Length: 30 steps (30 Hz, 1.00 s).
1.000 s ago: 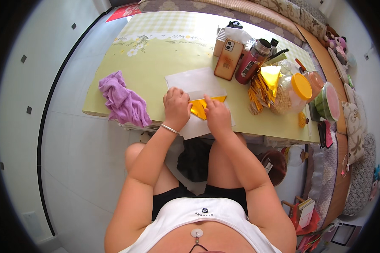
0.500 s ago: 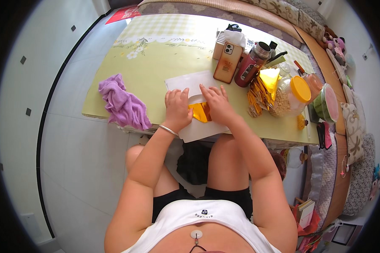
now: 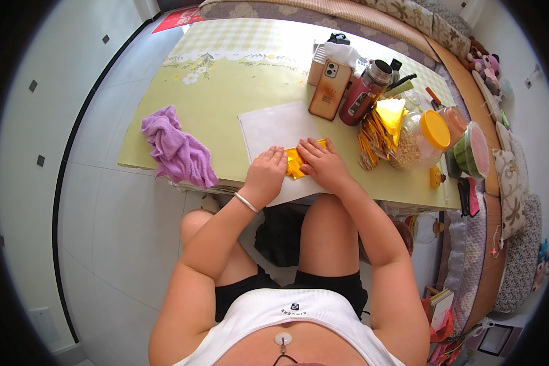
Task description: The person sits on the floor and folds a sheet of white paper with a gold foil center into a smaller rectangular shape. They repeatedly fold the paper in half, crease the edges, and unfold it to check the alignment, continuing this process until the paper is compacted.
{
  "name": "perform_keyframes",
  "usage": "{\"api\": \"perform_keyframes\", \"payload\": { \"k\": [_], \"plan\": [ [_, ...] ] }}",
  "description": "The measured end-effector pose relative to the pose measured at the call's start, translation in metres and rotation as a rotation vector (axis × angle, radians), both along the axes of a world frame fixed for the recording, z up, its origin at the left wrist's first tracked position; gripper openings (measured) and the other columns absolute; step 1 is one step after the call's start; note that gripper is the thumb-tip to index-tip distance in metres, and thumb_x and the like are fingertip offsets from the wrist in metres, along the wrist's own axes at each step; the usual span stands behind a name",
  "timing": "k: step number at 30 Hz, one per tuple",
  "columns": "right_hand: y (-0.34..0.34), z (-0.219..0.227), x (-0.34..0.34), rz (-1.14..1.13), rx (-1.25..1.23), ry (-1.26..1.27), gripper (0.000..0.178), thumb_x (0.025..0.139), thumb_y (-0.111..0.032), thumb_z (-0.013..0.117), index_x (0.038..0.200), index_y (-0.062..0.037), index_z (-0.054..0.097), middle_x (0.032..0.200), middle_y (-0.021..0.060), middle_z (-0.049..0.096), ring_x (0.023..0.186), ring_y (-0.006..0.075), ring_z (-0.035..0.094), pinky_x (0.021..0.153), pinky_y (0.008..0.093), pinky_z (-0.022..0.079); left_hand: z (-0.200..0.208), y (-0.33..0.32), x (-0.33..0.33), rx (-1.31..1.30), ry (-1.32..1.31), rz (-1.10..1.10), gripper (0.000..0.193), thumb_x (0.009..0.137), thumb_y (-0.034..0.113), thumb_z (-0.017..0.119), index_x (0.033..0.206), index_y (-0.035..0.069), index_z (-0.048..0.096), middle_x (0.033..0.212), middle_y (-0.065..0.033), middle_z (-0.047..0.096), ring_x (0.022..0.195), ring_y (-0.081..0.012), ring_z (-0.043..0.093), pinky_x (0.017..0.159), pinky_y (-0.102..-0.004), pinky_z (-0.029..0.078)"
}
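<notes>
A small piece of shiny gold foil paper (image 3: 295, 165) lies on a white sheet (image 3: 271, 127) at the table's near edge. My left hand (image 3: 267, 175) presses on the foil's left side with its fingers stretched out. On the right side, my right hand (image 3: 324, 163) rests its extended fingers along the foil, covering part of it. Neither hand is closed round anything, though the thumbs are partly hidden. The foil looks creased, with a folded strip along its upper edge.
A purple cloth (image 3: 178, 146) hangs over the table edge at left. Behind my right hand stand a phone (image 3: 329, 91), a dark red thermos (image 3: 365, 94), a stack of gold foil (image 3: 384, 125), a yellow-lidded jar (image 3: 433, 129) and a green tub (image 3: 465, 152).
Both hands have moved nearer to me and spread flat over the foil. The foil's upper part now lies folded down, and more of the white sheet shows behind.
</notes>
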State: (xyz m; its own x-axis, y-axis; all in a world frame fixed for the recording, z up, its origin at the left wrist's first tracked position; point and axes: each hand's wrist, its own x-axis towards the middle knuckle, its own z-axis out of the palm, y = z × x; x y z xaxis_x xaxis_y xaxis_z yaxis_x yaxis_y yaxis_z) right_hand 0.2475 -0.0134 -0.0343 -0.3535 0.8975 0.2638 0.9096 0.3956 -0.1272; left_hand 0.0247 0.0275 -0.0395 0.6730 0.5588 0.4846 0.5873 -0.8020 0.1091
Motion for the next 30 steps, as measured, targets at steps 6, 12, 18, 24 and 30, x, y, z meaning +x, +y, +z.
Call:
{"api": "perform_keyframes", "payload": {
  "k": [6, 12, 18, 24, 30],
  "plan": [
    [-0.012, 0.003, 0.025, -0.155, -0.145, 0.093, 0.062, 0.099, -0.038, 0.053, 0.151, -0.0069, 0.040, 0.160, 0.0115, 0.035, 0.149, 0.0248, 0.029, 0.122, 0.0481, 0.021, 0.004, -0.015, -0.018, -0.100, 0.092, 0.190, 0.042, 0.084, 0.018, 0.065, 0.119, -0.007, 0.066, 0.125, -0.0229, 0.066, 0.121, -0.0328, 0.062, 0.107, -0.0419, 0.045],
    [-0.025, 0.025, 0.023, -0.111, -0.078, 0.065, 0.055, 0.088, -0.028, 0.066, 0.136, -0.0055, 0.056, 0.148, 0.0114, 0.051, 0.139, 0.0272, 0.044, 0.121, 0.0515, 0.023, 0.029, -0.021, -0.024, -0.169, 0.079, 0.143, 0.052, 0.076, 0.030, 0.078, 0.114, -0.004, 0.068, 0.122, -0.0201, 0.067, 0.119, -0.0316, 0.063, 0.109, -0.0472, 0.042],
    [-0.038, 0.035, 0.019, -0.012, -0.026, 0.082, 0.048, 0.078, -0.019, 0.075, 0.123, -0.0066, 0.064, 0.129, 0.0081, 0.062, 0.126, 0.0271, 0.054, 0.119, 0.0572, 0.024, 0.038, -0.025, -0.029, -0.152, -0.055, 0.006, 0.037, 0.071, 0.024, 0.082, 0.097, 0.001, 0.068, 0.099, -0.0132, 0.069, 0.099, -0.0312, 0.065, 0.103, -0.0469, 0.045],
    [-0.041, 0.046, 0.015, 0.005, -0.029, 0.238, 0.045, 0.074, -0.019, 0.079, 0.115, -0.0077, 0.066, 0.120, 0.0066, 0.063, 0.119, 0.0288, 0.056, 0.116, 0.0566, 0.028, 0.028, -0.019, -0.028, -0.229, -0.172, -0.013, 0.021, 0.072, 0.013, 0.076, 0.088, 0.002, 0.068, 0.090, -0.0116, 0.066, 0.090, -0.0303, 0.063, 0.081, -0.0413, 0.052],
    [-0.036, 0.013, 0.022, -0.106, 0.051, 0.537, 0.030, 0.080, -0.007, 0.075, 0.109, -0.0051, 0.067, 0.100, 0.0060, 0.068, 0.099, 0.0266, 0.063, 0.089, 0.0401, 0.048, 0.018, 0.001, -0.028, -0.573, -0.575, 0.025, 0.004, 0.083, 0.005, 0.069, 0.086, 0.003, 0.067, 0.081, -0.0083, 0.067, 0.076, -0.0224, 0.067, 0.064, -0.0373, 0.052]
  ]
}}
